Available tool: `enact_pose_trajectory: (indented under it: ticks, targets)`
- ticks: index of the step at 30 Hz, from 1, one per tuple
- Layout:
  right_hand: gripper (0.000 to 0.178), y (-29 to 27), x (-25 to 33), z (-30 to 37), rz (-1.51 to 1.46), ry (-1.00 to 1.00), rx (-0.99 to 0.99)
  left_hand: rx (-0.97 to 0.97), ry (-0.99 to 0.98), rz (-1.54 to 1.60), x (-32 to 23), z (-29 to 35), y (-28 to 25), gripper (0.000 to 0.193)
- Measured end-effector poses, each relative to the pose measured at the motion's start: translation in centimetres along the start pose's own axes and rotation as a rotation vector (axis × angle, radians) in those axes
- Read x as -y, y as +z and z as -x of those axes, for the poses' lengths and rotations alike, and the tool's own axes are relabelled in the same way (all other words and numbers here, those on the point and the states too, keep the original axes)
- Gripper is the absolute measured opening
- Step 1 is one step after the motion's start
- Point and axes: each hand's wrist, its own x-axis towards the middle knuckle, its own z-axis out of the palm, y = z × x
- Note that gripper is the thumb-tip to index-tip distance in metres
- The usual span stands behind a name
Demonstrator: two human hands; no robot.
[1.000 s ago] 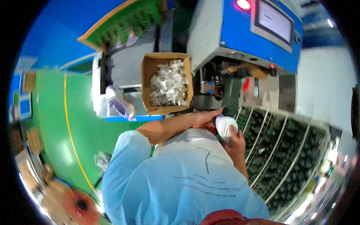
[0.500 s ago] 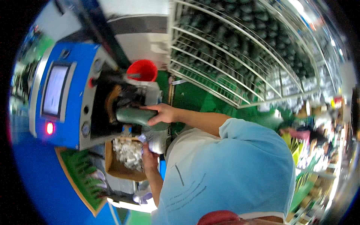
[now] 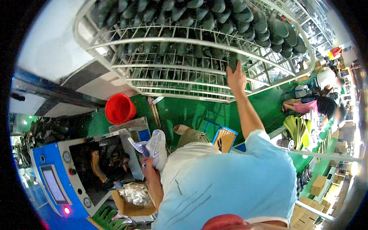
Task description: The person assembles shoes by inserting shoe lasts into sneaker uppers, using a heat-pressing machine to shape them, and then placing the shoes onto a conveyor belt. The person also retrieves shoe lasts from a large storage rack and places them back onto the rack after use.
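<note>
Left hand: my fingers are closed on a shoe beside the machine, pinching it near its lower end.
Shoe: white with lavender parts, it is in my left hand, in front of the machine's opening and close to my shirt.
Right hand: my arm is stretched out to the rack, my fingers at a dark green shoe form; I cannot tell whether they grip it or only touch it.
Rack: pale metal bars in tiers, with rows of dark green shoe forms on them.
Machine: blue and grey, on my left, with a lit screen, round dials and a glowing red light.
Box: cardboard, just beside the machine and below my left hand, filled with white scraps.
Bucket: red, between the rack and the machine.
Floor: green, under the rack.
People: well apart from me, on the far right.
</note>
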Motion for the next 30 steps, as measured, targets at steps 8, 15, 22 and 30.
enact_pose_trajectory:
  ticks: [8, 15, 22, 30]
  targets:
    - [0.056, 13.0, -16.0, -27.7, -0.207, -0.264, 0.155, 0.176, 0.125, -0.332, -1.3, 0.8, 6.7, 0.018]
    - [0.067, 11.9, -9.1, -24.3, -0.039, -0.257, 0.091, 0.018, 0.064, -0.266, 1.2, 0.4, 1.2, 0.053]
    - [0.083, 11.4, 3.5, -3.4, 0.228, -0.291, -0.182, -0.075, 0.012, -0.342, -3.5, 9.4, -10.4, 0.055]
    - [0.075, 10.2, 22.6, 21.4, 0.309, -1.268, 1.154, -0.327, 0.708, 0.661, 9.6, 24.3, -30.3, 0.041]
